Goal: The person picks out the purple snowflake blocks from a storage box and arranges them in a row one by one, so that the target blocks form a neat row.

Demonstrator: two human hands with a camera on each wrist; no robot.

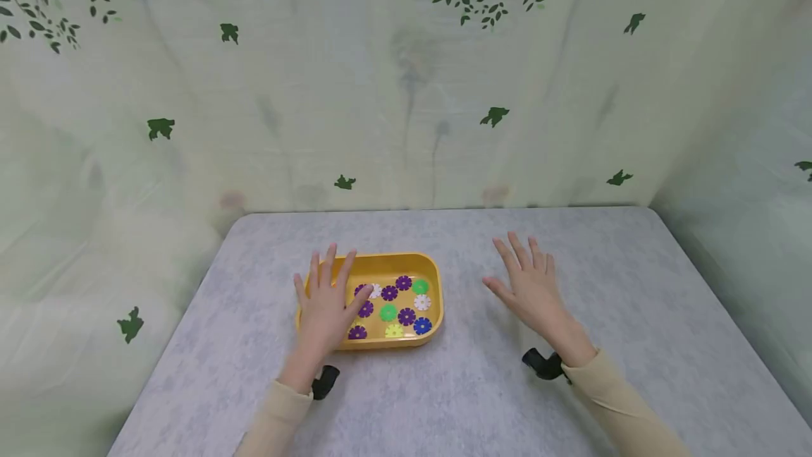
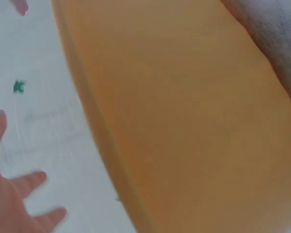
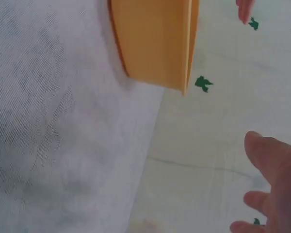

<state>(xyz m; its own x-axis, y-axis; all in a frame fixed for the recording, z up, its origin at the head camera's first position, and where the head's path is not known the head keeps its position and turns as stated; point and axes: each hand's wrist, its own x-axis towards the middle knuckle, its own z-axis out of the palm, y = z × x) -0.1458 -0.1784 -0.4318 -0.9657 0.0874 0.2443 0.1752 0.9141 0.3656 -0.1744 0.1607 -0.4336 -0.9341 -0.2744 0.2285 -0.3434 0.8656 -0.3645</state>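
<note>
Head view is showing a broad, mottled grey tabletop (image 1: 469,400) with a shallow, yellow, rounded-rectangular, plastic-looking tray (image 1: 380,343) sitting left of its middle. The left hand (image 1: 325,309), fingers spread, is hovering over the tray's left part — whether it is touching, I cannot tell. The right hand (image 1: 531,291), also spread and holding nothing, is hanging well apart to the right, so a one-sided push would likely be tipping or skewing the tray. Inside, small flower-shaped discs (image 1: 407,316) — purple, white, green, yellow, blue — are lying scattered, probably sliding or spilling under any sharp tilt.
</note>
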